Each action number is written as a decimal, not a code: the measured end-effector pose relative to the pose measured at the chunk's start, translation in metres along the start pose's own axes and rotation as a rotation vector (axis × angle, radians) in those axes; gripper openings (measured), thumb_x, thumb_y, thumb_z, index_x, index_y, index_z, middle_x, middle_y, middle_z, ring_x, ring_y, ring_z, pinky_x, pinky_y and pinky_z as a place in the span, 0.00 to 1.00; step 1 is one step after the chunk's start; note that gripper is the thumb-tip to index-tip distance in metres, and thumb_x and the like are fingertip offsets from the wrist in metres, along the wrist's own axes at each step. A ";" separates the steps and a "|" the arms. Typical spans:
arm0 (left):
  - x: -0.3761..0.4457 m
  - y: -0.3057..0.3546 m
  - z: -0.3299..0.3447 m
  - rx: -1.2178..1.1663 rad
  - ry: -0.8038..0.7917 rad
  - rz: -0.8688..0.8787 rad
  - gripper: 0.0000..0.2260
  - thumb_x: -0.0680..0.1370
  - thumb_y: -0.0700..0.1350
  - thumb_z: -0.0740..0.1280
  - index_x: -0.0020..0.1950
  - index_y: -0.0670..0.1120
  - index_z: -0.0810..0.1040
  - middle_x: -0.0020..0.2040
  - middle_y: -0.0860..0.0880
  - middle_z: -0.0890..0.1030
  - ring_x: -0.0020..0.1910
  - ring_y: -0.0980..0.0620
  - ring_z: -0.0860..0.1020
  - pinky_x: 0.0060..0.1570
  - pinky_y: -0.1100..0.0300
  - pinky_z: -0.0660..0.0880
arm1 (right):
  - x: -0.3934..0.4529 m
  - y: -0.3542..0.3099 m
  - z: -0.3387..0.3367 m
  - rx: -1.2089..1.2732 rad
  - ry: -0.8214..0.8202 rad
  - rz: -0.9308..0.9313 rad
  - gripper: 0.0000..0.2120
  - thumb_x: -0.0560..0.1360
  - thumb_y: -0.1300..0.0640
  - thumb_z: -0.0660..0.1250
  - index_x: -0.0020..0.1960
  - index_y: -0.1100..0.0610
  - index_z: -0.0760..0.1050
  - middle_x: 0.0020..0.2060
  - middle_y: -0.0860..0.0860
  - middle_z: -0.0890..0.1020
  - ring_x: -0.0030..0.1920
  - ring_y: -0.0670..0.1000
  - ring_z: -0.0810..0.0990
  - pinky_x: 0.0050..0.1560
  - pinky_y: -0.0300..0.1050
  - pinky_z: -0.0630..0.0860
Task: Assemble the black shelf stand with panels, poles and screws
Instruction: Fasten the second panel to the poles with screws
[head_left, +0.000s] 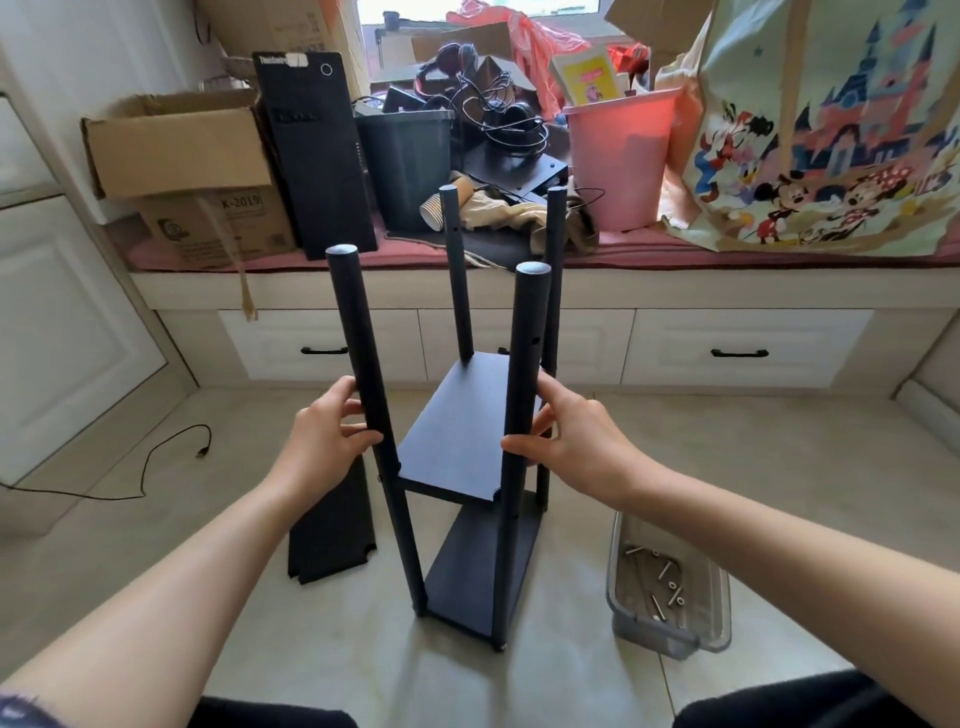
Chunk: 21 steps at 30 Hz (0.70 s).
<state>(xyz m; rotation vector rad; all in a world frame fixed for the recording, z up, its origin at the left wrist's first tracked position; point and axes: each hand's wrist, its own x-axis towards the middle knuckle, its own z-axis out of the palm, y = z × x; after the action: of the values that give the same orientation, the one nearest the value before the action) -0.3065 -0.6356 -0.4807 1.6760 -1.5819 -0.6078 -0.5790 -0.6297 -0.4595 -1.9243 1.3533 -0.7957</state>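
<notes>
The black shelf stand stands upright on the tiled floor, with several poles rising from it. A lower panel (483, 571) sits near the floor and a middle panel (457, 431) is fixed above it. My left hand (324, 436) grips the near left pole (363, 364) just above the middle panel. My right hand (571, 436) grips the near right pole (524, 374) at about the same height. Two far poles (457, 270) stand behind. A loose black panel (332, 530) lies on the floor left of the stand.
A clear plastic box (670, 629) with several screws sits on the floor at the right. A black cable (156, 457) trails on the left. Behind runs a window seat (779, 291) with drawers, piled with cardboard boxes, bins and bags.
</notes>
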 end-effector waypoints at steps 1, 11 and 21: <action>0.000 -0.002 0.000 0.007 0.007 -0.009 0.21 0.76 0.32 0.71 0.63 0.52 0.75 0.57 0.48 0.82 0.48 0.51 0.84 0.56 0.44 0.80 | 0.001 0.000 0.003 0.005 -0.009 -0.006 0.32 0.76 0.54 0.72 0.74 0.39 0.62 0.43 0.50 0.82 0.45 0.50 0.83 0.52 0.46 0.79; -0.001 -0.005 0.003 0.123 0.033 -0.153 0.07 0.79 0.45 0.72 0.50 0.42 0.81 0.45 0.45 0.84 0.42 0.49 0.85 0.47 0.49 0.83 | 0.002 -0.003 0.009 -0.031 -0.036 -0.033 0.21 0.76 0.54 0.72 0.65 0.48 0.69 0.43 0.47 0.79 0.39 0.41 0.78 0.46 0.41 0.75; -0.034 0.020 0.060 0.509 -0.211 0.123 0.05 0.81 0.44 0.66 0.50 0.46 0.81 0.45 0.49 0.84 0.43 0.52 0.82 0.45 0.57 0.80 | 0.004 -0.003 0.008 -0.056 -0.063 -0.031 0.14 0.77 0.56 0.70 0.61 0.51 0.72 0.44 0.44 0.78 0.41 0.44 0.80 0.37 0.34 0.73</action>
<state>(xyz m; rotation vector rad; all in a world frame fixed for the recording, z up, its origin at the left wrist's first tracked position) -0.3696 -0.6133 -0.5066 1.8999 -2.1076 -0.3411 -0.5702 -0.6311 -0.4619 -2.0018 1.3240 -0.7133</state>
